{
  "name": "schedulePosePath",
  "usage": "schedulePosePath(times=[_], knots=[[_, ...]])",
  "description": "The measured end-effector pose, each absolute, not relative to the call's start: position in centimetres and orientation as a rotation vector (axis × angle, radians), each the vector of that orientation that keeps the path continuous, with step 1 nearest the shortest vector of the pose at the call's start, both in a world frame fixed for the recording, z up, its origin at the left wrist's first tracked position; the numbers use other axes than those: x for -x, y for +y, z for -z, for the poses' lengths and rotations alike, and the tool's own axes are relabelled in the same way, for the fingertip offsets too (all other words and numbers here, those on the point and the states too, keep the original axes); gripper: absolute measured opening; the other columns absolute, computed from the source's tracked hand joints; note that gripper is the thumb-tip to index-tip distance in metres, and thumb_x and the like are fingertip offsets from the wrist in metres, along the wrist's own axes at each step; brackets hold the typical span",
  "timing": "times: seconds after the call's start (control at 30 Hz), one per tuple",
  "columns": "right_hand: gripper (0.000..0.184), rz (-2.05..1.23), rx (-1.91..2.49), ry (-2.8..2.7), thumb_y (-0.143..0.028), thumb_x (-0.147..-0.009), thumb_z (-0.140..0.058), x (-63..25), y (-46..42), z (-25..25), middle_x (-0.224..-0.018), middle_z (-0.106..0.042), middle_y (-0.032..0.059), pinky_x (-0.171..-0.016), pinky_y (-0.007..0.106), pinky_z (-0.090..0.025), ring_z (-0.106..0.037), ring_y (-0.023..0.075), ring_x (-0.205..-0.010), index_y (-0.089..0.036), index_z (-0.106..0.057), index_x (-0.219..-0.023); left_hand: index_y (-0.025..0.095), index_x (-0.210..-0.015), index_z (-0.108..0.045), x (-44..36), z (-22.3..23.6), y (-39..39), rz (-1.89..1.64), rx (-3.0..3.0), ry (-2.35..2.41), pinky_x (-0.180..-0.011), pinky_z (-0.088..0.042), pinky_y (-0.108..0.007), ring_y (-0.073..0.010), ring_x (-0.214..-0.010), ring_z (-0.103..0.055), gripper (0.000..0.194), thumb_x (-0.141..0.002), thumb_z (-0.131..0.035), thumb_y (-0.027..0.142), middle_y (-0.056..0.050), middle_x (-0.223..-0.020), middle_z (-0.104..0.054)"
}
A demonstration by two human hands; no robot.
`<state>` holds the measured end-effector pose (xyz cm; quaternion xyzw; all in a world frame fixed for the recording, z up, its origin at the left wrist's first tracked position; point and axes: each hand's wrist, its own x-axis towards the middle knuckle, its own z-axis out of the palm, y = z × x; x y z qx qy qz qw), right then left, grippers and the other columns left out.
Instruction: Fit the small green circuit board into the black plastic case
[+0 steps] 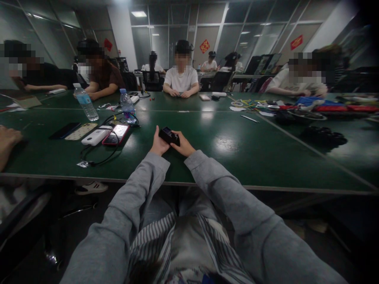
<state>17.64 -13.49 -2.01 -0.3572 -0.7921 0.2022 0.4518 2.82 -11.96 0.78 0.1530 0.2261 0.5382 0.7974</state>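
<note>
Just above the green table, between both hands, is a small black box-shaped object (169, 135) with a dark top face; its exact kind is too dim to make out. My left hand (160, 143) grips it from the left, thumb pointing up along its side and the other fingers hidden underneath. From the right, my right hand (184, 145) closes on its near right corner, with fingers over the edge. To the left of my hands lie a red-edged phone (116, 135) with a lit screen and a white power bank (97, 135) with a black cable (110, 158).
Two water bottles (85, 103) stand at the left, near a patterned phone case (81, 131) and a dark phone (64, 130). A pen (249, 118) lies right of centre. Coloured cables (251, 103) and dark items (323, 135) are farther right. Several people sit around; another person's hand (9, 141) rests at left.
</note>
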Motion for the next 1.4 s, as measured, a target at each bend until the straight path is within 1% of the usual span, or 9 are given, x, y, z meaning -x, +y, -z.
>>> schedulePosePath(times=[0.3,0.4,0.5,0.7,0.8,0.97,1.07,1.23,1.4], knots=[[0.070,-0.610,0.831,-1.866,-0.055,-0.069,-0.074,-17.5,-13.4,1.9,-0.137,-0.050,0.0135,-0.116,0.053,-0.028,-0.043,0.0320,-0.135,-0.024,-0.044,-0.124,0.013,-0.114,-0.064,-3.3,-1.4,-12.2,-1.142,-0.383,0.532,-0.092,-0.053,-0.037,-0.0222,-0.087,-0.070,0.042,-0.088,-0.061,0.046,-0.009,-0.086,-0.071],[0.075,-0.755,0.846,-1.755,-0.062,-0.063,-0.076,-17.5,-13.4,1.6,-0.128,-0.055,0.0122,-0.110,0.051,-0.036,-0.051,0.0297,-0.125,-0.024,-0.045,-0.120,0.015,-0.113,-0.065,-3.2,-1.4,-12.2,-1.132,-0.414,0.566,-0.088,-0.055,-0.037,-0.0224,-0.083,-0.071,0.036,-0.087,-0.062,0.040,-0.006,-0.080,-0.071],[0.075,-0.985,0.913,-1.528,-0.066,-0.062,-0.075,-17.6,-13.1,1.5,-0.111,-0.061,0.0078,-0.098,0.049,-0.047,-0.060,0.0252,-0.106,-0.025,-0.044,-0.116,0.014,-0.109,-0.066,-3.1,-1.5,-12.5,-1.104,-0.485,0.540,-0.087,-0.055,-0.035,-0.0215,-0.083,-0.071,0.033,-0.088,-0.061,0.039,-0.007,-0.081,-0.071],[0.058,-1.294,1.017,-1.210,-0.050,-0.063,-0.079,-18.0,-13.1,0.6,-0.095,-0.063,0.0016,-0.079,0.041,-0.056,-0.064,0.0201,-0.085,-0.025,-0.048,-0.105,0.013,-0.107,-0.067,-3.3,-2.1,-13.5,-1.077,-0.616,0.451,-0.096,-0.049,-0.035,-0.0209,-0.102,-0.067,0.029,-0.090,-0.057,0.034,-0.012,-0.111,-0.071],[0.050,-1.384,1.000,-1.172,-0.041,-0.066,-0.079,-18.2,-13.5,0.0,-0.090,-0.065,0.0001,-0.072,0.038,-0.056,-0.064,0.0189,-0.079,-0.025,-0.050,-0.103,0.014,-0.112,-0.067,-3.3,-2.2,-13.7,-1.072,-0.619,0.432,-0.099,-0.048,-0.037,-0.0226,-0.108,-0.065,0.030,-0.091,-0.056,0.033,-0.013,-0.117,-0.069],[0.055,-1.435,0.940,-1.185,-0.036,-0.059,-0.083,-18.3,-13.8,-0.3,-0.084,-0.065,-0.0020,-0.065,0.032,-0.053,-0.063,0.0161,-0.073,-0.023,-0.052,-0.103,0.013,-0.119,-0.064,-3.1,-2.2,-13.6,-1.068,-0.599,0.413,-0.099,-0.048,-0.036,-0.0223,-0.109,-0.065,0.036,-0.090,-0.058,0.033,-0.013,-0.121,-0.068],[0.055,-1.421,0.913,-1.169,-0.036,-0.053,-0.087,-18.3,-13.8,-0.2,-0.080,-0.065,-0.0041,-0.062,0.028,-0.050,-0.062,0.0139,-0.071,-0.024,-0.053,-0.094,0.014,-0.120,-0.064,-3.0,-2.1,-13.5,-1.068,-0.621,0.399,-0.099,-0.049,-0.035,-0.0221,-0.111,-0.065,0.038,-0.089,-0.059,0.035,-0.012,-0.121,-0.068],[0.052,-1.430,0.859,-1.091,-0.036,-0.046,-0.090,-18.0,-13.9,-0.1,-0.076,-0.065,-0.0060,-0.059,0.025,-0.049,-0.061,0.0120,-0.067,-0.023,-0.050,-0.078,0.013,-0.113,-0.066,-3.1,-1.9,-13.3,-1.036,-0.638,0.389,-0.099,-0.049,-0.037,-0.0234,-0.109,-0.066,0.037,-0.090,-0.059,0.041,-0.013,-0.119,-0.069],[0.047,-1.449,0.872,-1.035,-0.036,-0.050,-0.087,-18.0,-13.8,0.0,-0.071,-0.063,-0.0050,-0.059,0.025,-0.047,-0.059,0.0115,-0.065,-0.022,-0.052,-0.076,0.013,-0.105,-0.067,-3.4,-1.6,-13.1,-0.993,-0.631,0.416,-0.097,-0.050,-0.040,-0.0239,-0.104,-0.067,0.043,-0.090,-0.056,0.052,-0.014,-0.111,-0.070]])
